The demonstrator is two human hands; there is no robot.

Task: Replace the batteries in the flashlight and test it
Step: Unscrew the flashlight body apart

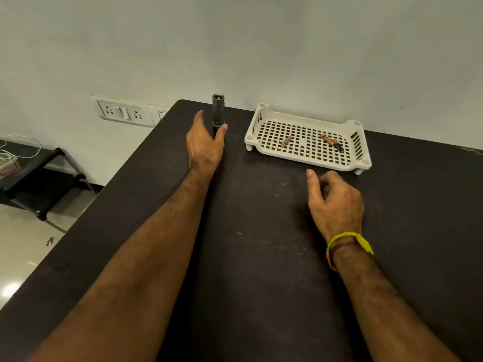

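Black flashlight (218, 111) stands left of the tray (308, 160); left hand (205, 145) reaches, fingers open, empty. Grab next.

Flashlight (218, 111) left of tray (359, 146).

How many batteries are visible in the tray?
3: one battery lies left of centre in the white tray; two batteries lie touching toward its right. None seems hidden.
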